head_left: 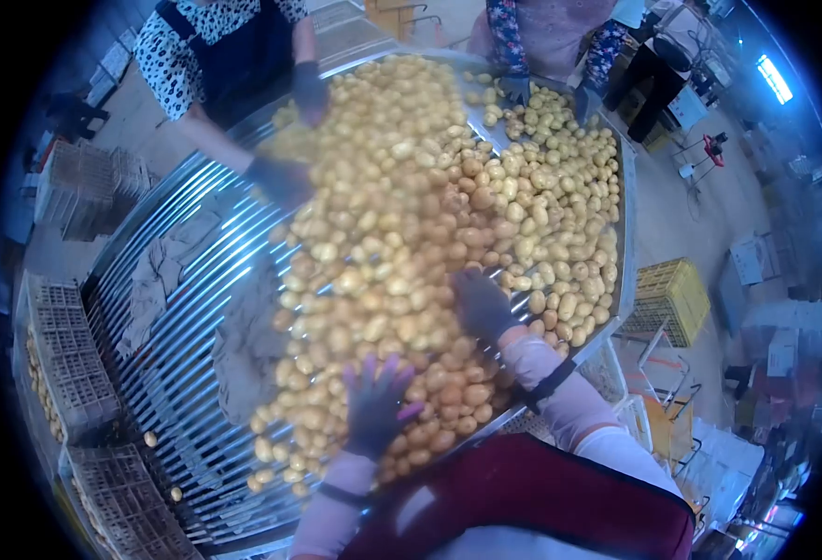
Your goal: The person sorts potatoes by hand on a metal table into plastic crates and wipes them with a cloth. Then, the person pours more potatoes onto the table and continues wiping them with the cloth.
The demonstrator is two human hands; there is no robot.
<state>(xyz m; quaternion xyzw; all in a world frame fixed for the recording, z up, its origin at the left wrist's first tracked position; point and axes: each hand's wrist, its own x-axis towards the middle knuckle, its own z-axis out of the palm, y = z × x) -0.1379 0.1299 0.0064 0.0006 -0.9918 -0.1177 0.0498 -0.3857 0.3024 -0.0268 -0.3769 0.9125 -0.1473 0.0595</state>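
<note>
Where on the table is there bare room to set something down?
Bare slats lie between the nearer grey cloth and the left-side crates; a narrower strip separates the cloths. Two loose potatoes sit by the crates. Crowded: the potato pile around the left hand and right hand.

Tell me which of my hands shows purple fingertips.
Your left hand: its fingertips look purple, whereas your right hand looks dark grey.

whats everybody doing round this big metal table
The wearer's left hand is spread over a heap of what look like potatoes; the right hand rests among them. Across the slatted table, one co-worker and another also reach to the heap. Grey cloths lie on the slats.
</note>
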